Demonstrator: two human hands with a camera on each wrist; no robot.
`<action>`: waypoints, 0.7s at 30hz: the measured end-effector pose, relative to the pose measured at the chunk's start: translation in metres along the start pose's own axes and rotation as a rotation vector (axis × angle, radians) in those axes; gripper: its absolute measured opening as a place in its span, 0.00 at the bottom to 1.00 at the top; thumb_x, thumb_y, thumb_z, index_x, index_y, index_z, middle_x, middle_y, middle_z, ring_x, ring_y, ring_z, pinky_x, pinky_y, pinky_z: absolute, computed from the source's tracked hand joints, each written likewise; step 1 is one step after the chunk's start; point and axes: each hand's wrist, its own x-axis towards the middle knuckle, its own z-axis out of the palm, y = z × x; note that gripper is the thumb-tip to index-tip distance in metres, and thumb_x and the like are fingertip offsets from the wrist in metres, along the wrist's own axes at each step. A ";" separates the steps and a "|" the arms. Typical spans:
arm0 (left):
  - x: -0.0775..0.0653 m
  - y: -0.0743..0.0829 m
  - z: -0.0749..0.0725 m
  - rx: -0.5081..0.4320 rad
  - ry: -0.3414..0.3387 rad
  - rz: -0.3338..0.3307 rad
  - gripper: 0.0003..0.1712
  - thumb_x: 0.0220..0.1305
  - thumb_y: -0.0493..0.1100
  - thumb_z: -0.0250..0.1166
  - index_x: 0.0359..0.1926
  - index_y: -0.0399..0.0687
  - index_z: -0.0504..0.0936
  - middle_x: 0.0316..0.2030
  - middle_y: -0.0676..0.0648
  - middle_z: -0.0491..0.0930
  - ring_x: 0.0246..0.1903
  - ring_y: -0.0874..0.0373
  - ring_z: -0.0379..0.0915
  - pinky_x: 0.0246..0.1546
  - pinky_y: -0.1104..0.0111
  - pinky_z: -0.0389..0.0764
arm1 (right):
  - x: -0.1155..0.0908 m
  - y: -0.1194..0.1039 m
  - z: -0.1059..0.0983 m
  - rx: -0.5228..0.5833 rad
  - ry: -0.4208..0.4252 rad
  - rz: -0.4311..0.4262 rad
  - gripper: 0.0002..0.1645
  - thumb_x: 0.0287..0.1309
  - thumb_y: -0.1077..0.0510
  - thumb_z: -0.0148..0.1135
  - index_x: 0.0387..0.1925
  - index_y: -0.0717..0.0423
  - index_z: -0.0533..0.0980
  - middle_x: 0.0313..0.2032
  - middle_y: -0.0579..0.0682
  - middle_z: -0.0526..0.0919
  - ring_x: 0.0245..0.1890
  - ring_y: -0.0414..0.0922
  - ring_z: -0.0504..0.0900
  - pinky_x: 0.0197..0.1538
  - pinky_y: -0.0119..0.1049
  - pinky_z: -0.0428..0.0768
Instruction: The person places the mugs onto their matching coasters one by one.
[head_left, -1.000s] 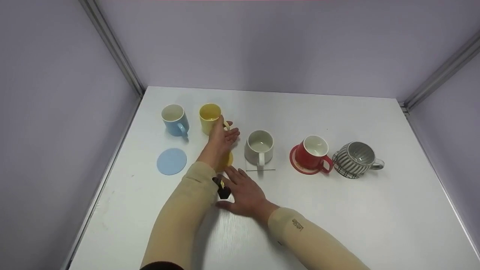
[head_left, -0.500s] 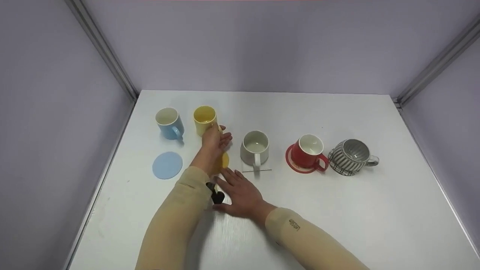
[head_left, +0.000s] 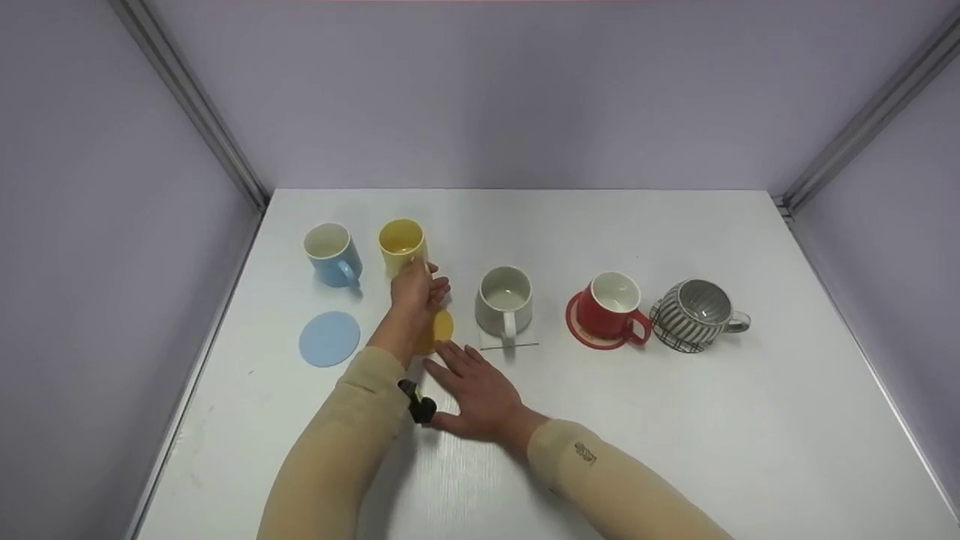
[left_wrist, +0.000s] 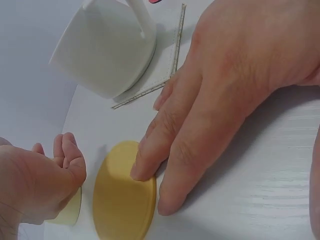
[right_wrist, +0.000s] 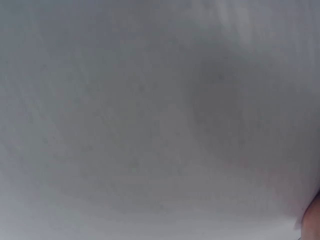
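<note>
In the head view my left hand pinches the handle side of the yellow mug, thumb against it and fingers around the far side. The handle is hidden behind this hand. My right hand lies spread with straight fingers, its fingertips at the near edge of the yellow round coaster. In the left wrist view one finger of that right hand rests on the yellow coaster; the left hand partly covers the mug. The right wrist view is a grey blur.
A light blue mug stands left of the yellow one, behind a blue coaster. Rightward stand a white mug on a pale square coaster, a red mug on a red coaster, and a striped mug.
The left hand has drawn in around the yellow mug's handle, its fingers less spread. The mug and the right hand stay about in place, while the head view has shifted slightly.
</note>
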 end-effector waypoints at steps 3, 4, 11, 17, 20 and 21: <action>-0.001 -0.001 -0.001 -0.006 0.007 0.016 0.30 0.86 0.58 0.46 0.66 0.36 0.73 0.59 0.34 0.81 0.62 0.41 0.79 0.65 0.56 0.79 | 0.000 0.000 -0.001 0.012 0.005 -0.003 0.55 0.70 0.18 0.41 0.84 0.46 0.57 0.84 0.53 0.51 0.84 0.49 0.49 0.82 0.46 0.50; -0.001 -0.001 -0.001 -0.012 0.008 0.023 0.30 0.86 0.57 0.46 0.65 0.34 0.73 0.58 0.33 0.81 0.62 0.41 0.79 0.65 0.56 0.79 | 0.000 0.000 -0.001 0.017 0.010 -0.005 0.55 0.70 0.19 0.42 0.84 0.46 0.57 0.84 0.54 0.52 0.84 0.50 0.50 0.82 0.46 0.50; 0.000 -0.002 -0.002 -0.028 -0.001 0.043 0.26 0.87 0.53 0.45 0.59 0.33 0.74 0.57 0.31 0.80 0.63 0.38 0.78 0.64 0.56 0.80 | 0.001 0.001 -0.003 0.027 -0.022 0.019 0.55 0.70 0.18 0.42 0.84 0.45 0.57 0.84 0.53 0.51 0.84 0.49 0.48 0.83 0.44 0.48; -0.003 0.000 -0.003 -0.006 -0.014 0.048 0.26 0.87 0.52 0.44 0.63 0.32 0.73 0.61 0.30 0.79 0.65 0.38 0.77 0.66 0.54 0.78 | 0.001 0.001 -0.003 0.035 -0.029 0.019 0.56 0.69 0.16 0.39 0.85 0.44 0.55 0.84 0.52 0.50 0.84 0.48 0.47 0.83 0.44 0.47; -0.004 0.000 -0.003 0.000 -0.017 0.059 0.26 0.87 0.51 0.44 0.62 0.32 0.73 0.61 0.29 0.79 0.65 0.37 0.77 0.67 0.53 0.77 | 0.002 0.002 -0.003 0.038 -0.031 0.014 0.56 0.69 0.17 0.39 0.85 0.44 0.55 0.84 0.53 0.50 0.84 0.48 0.47 0.83 0.45 0.47; -0.004 0.000 -0.004 0.002 -0.017 0.061 0.26 0.87 0.52 0.44 0.61 0.32 0.73 0.61 0.29 0.79 0.64 0.37 0.77 0.66 0.53 0.78 | 0.002 0.002 -0.003 0.039 -0.032 0.013 0.56 0.69 0.16 0.39 0.85 0.44 0.54 0.84 0.53 0.50 0.84 0.48 0.46 0.83 0.45 0.47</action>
